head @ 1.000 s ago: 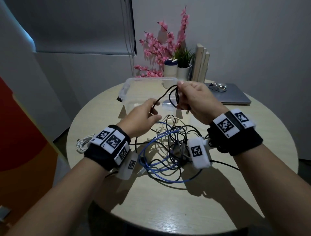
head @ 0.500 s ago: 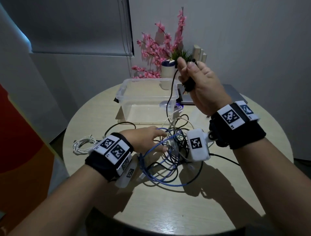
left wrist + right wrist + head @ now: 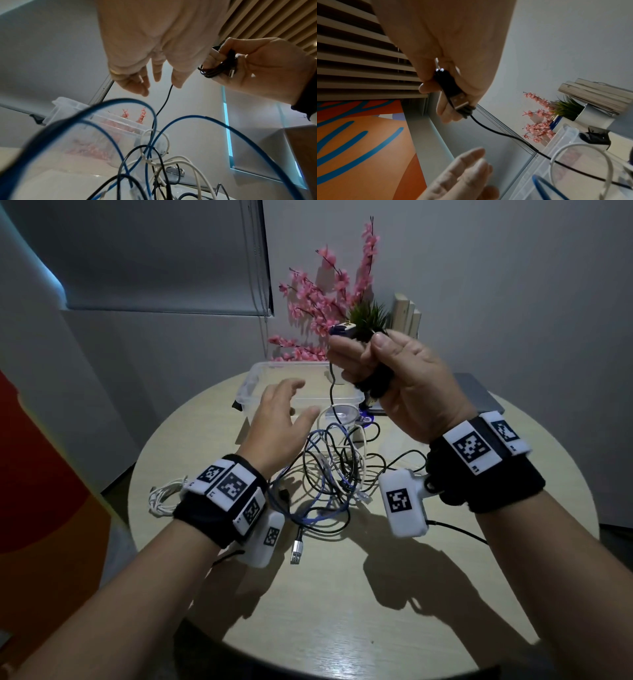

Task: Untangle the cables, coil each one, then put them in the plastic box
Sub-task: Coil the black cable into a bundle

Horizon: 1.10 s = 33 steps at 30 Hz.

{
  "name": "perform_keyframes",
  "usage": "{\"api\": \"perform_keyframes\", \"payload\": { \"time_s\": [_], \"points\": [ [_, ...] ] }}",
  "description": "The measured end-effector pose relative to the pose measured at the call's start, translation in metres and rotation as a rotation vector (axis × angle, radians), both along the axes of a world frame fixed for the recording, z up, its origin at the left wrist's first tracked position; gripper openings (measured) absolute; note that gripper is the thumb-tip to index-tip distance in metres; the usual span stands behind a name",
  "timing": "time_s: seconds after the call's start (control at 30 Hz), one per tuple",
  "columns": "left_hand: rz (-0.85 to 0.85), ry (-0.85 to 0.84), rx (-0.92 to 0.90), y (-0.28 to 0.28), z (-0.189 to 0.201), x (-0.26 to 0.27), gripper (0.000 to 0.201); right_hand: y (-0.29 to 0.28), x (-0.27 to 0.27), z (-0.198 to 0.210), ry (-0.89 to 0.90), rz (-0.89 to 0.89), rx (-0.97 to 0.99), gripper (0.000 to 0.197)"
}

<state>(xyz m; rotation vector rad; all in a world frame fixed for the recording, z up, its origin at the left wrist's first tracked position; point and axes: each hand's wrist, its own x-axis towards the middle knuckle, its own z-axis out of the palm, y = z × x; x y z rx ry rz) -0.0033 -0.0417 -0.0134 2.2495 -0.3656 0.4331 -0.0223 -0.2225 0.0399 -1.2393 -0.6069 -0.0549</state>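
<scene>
Black cable [image 3: 331, 392] coil gripped in right hand [image 3: 404, 385], left hand [image 3: 274, 419] open; trailing strand may snag tangle [image 3: 329, 474], dragging it.

Home-office corner; round table [image 3: 342, 594], laptop [image 3: 479, 395], books [image 3: 407, 313], artificial blossoms [image 3: 329, 302]

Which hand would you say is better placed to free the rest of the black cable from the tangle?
Left. The left hand is open and empty beside the hanging black cable, just above the tangle; the right hand already grips the coiled part.
</scene>
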Motion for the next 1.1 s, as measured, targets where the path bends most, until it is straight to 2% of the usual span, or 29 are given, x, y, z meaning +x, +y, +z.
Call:
{"api": "perform_keyframes", "payload": {
  "time_s": [0.07,0.17,0.23,0.33,0.4,0.5,0.63,0.73,0.8,0.87,0.97,1.03,1.1],
  "points": [
    [-0.072,-0.031,-0.03,-0.003,0.003,0.001,0.045,0.003,-0.002,-0.001,0.011,0.045,-0.003,0.024],
    [-0.207,0.017,-0.054,-0.011,0.0,0.005,0.045,0.006,-0.007,0.001,0.05,0.065,-0.003,0.026],
    [-0.217,-0.027,-0.09,-0.017,-0.004,0.006,0.04,0.006,-0.009,0.0,0.075,0.032,-0.024,0.027],
    [-0.182,-0.151,-0.248,-0.019,-0.002,0.007,0.038,0.006,-0.011,-0.004,0.111,-0.018,-0.058,0.03],
    [-0.258,-0.131,-0.277,-0.019,0.0,0.007,0.03,0.005,-0.011,-0.005,0.132,-0.016,-0.027,0.032],
    [-0.346,0.014,-0.179,-0.019,-0.004,0.005,0.014,0.005,-0.01,-0.001,0.131,-0.033,0.037,0.032],
    [-0.349,0.197,0.06,-0.019,-0.015,0.0,0.012,0.005,-0.006,0.001,0.16,-0.03,0.243,0.03],
    [-0.382,0.245,0.117,-0.021,-0.02,-0.005,0.01,0.005,0.0,-0.003,0.147,-0.146,0.302,0.024],
    [-0.386,0.229,0.149,-0.023,-0.024,-0.007,0.008,0.003,0.003,-0.006,0.102,-0.211,0.26,0.015],
    [-0.366,0.207,0.148,-0.024,-0.025,-0.009,0.007,0.001,0.005,-0.01,0.049,-0.381,0.055,0.011],
    [-0.368,0.188,0.109,-0.023,-0.026,-0.009,0.009,-0.001,0.005,-0.017,-0.079,-0.642,-0.58,0.013],
    [-0.366,0.212,0.077,-0.02,-0.026,-0.008,0.011,-0.002,0.005,-0.023,-0.072,-0.684,-0.932,0.012],
    [-0.361,0.241,0.03,-0.018,-0.024,-0.007,0.019,-0.003,0.006,-0.027,-0.048,-0.672,-1.116,0.01]
  ]
}}
